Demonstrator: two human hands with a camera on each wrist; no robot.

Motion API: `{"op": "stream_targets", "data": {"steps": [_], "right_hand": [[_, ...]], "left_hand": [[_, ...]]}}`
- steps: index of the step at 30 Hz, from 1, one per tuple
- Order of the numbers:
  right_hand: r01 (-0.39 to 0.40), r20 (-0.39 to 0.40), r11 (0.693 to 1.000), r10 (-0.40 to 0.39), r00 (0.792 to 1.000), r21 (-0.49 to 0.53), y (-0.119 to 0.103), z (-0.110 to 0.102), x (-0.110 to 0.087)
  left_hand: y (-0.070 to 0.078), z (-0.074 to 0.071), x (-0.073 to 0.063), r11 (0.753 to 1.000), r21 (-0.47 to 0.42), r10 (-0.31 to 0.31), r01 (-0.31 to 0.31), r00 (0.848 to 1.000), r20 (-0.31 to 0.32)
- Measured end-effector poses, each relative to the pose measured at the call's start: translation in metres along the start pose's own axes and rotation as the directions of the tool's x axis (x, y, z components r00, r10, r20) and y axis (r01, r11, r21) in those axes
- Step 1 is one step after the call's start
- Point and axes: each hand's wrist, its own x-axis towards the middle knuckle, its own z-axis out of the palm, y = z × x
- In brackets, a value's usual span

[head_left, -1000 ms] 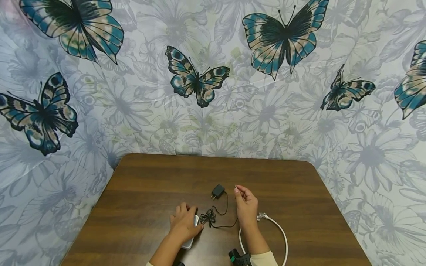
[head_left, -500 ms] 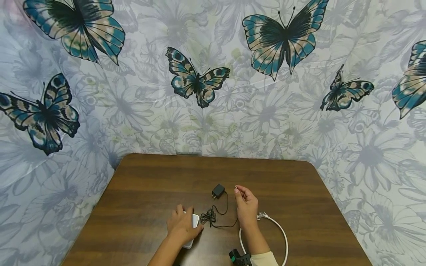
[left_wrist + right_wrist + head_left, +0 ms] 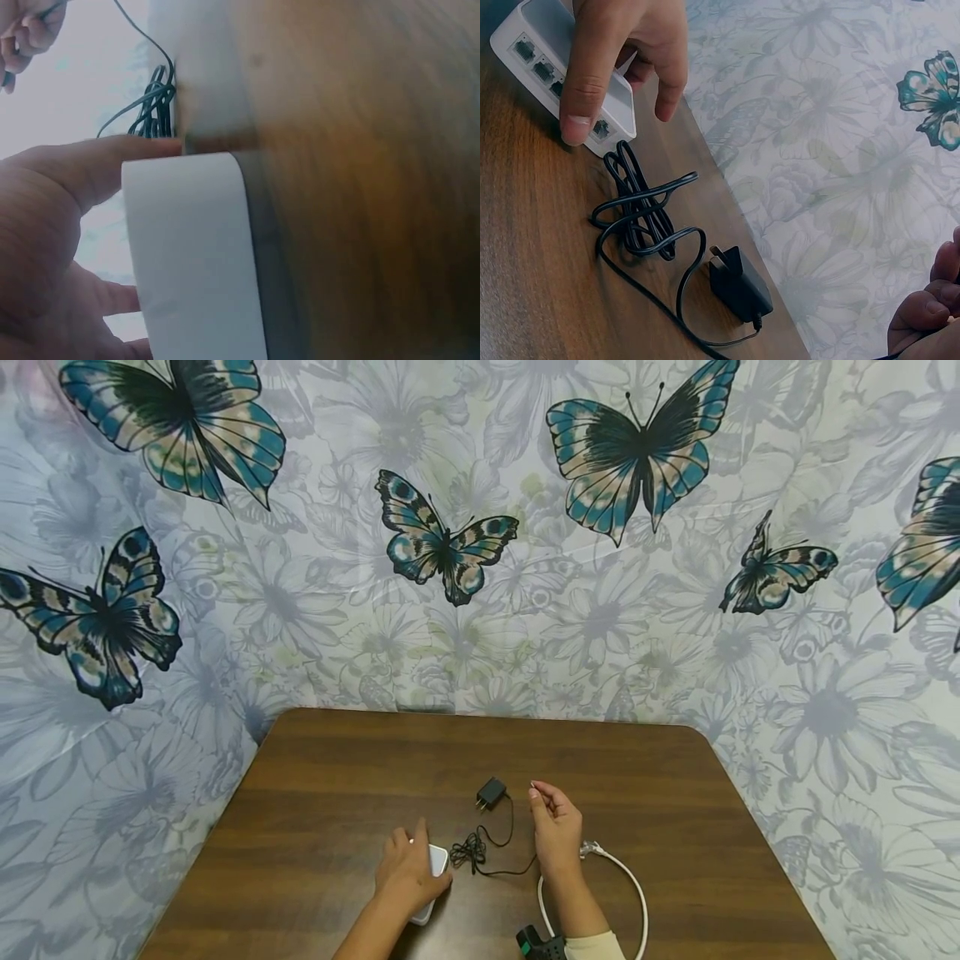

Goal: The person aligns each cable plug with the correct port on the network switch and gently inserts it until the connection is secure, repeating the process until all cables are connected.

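Observation:
A white network switch (image 3: 438, 860) with a row of Ethernet ports lies on the table under my left hand (image 3: 408, 875). My left thumb (image 3: 579, 112) sits against the port side while the other fingers reach over the far side, gripping it. The left wrist view has its plain white end face (image 3: 191, 255) close up. My right hand (image 3: 557, 835) pinches the tip of a thin black power cord; the fingers mostly hide the plug. That cord runs through a tied bundle (image 3: 637, 210) to a black power adapter (image 3: 740, 285), prongs exposed, lying between the hands.
A white cable (image 3: 639, 893) curves on the brown wooden table (image 3: 337, 760) beside and beneath the right forearm, with a plug end (image 3: 591, 848) near the wrist. Behind the table hangs a butterfly-patterned cloth (image 3: 465, 652).
My left hand has shifted slightly on the network switch, uncovering more of its top, and its index finger now points further forward. The right hand and adapter stay in place.

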Motion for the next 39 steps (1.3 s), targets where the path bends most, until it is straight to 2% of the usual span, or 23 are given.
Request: {"op": "stream_targets", "data": {"steps": [7,29,34,39], "right_hand": [[-0.004,0.002,1.0,0.004,1.0,-0.019,0.0,-0.0007,-0.0009],[-0.03,0.007,0.999,0.03,1.0,-0.024,0.0025,-0.0008,-0.0029],[-0.019,0.002,1.0,0.019,1.0,-0.017,0.004,-0.0005,-0.0034],[0.012,0.006,1.0,-0.012,1.0,-0.028,0.0031,-0.0006,-0.0054]], "left_hand": [[-0.0034,0.002,0.0007,0.998,0.06,-0.001,0.0,1.0,0.028],[-0.0046,-0.0017,-0.0001,0.999,-0.03,0.033,-0.033,0.999,-0.02],[-0.0044,-0.0039,0.0012,0.998,-0.032,0.053,-0.054,0.998,-0.026],[-0.005,-0.0054,0.0031,0.995,-0.041,0.091,-0.094,0.994,-0.063]]}}
